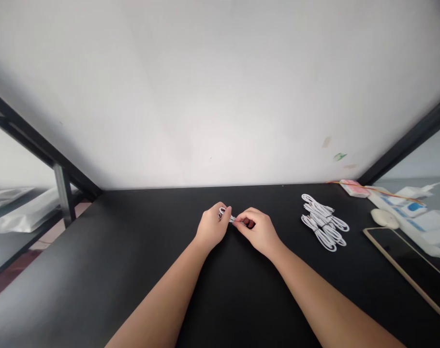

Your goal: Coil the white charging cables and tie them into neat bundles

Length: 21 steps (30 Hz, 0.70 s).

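Observation:
A white cable (222, 211), bent into loops, shows between my two hands above the black tabletop. My left hand (212, 226) is closed around it, with a loop poking out by the thumb. My right hand (256, 228) pinches with thumb and fingertips at the right side of the cable, close to my left hand; a small dark gap shows behind its fingers. What exactly the right fingertips grip is too small to make out. Over to the right lie several bundled white cables (325, 222), tied at the middle, apart from both hands.
On the right are a phone (408, 266), a white mouse-like rounded object (384, 218), a power strip (404, 212) with plugs and a small pink-and-white box (354, 188). A white wall (220, 96) borders the black table (133, 232). Plastic-wrapped items (31, 210) lie beyond the left frame.

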### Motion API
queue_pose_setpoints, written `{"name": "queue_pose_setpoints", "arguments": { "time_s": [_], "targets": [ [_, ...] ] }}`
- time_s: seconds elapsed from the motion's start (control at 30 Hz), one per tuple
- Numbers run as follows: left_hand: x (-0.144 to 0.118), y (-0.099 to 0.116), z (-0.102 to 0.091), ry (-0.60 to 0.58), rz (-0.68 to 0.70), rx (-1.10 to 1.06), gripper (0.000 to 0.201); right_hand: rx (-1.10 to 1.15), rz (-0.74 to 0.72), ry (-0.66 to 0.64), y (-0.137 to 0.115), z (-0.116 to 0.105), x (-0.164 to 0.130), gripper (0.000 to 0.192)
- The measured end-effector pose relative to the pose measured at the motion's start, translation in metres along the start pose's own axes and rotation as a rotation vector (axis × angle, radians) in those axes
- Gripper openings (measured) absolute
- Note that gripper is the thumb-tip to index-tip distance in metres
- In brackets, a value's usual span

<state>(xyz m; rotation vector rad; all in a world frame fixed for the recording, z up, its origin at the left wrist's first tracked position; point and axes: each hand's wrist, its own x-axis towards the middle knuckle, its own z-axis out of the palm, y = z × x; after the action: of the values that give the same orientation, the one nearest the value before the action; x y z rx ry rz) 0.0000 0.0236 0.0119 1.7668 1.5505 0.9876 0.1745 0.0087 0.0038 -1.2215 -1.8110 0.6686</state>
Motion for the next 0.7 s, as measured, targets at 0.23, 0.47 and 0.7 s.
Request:
{"name": "queue_pose_setpoints", "arguments": {
  "time_s": [0.23, 0.47, 0.7],
  "targets": [
    [-0.0023, 0.0012, -0.0007, -0.015, 0.017, 0.001, 0.032, -0.02, -0.005, 0.009, -0.001, 0.0004, -0.0001, 0.002],
    [-0.0013, 0.001, 0.0, -0.017, 0.03, 0.0, 0.031, -0.047, -0.016, -0.002, -0.0003, -0.0008, 0.0006, 0.004],
    [0.0001, 0.0015, 0.0008, -0.035, 0.061, 0.013, 0.031, -0.057, -0.042, -0.035, -0.0006, 0.0, 0.0013, 0.007]
  ]
}}
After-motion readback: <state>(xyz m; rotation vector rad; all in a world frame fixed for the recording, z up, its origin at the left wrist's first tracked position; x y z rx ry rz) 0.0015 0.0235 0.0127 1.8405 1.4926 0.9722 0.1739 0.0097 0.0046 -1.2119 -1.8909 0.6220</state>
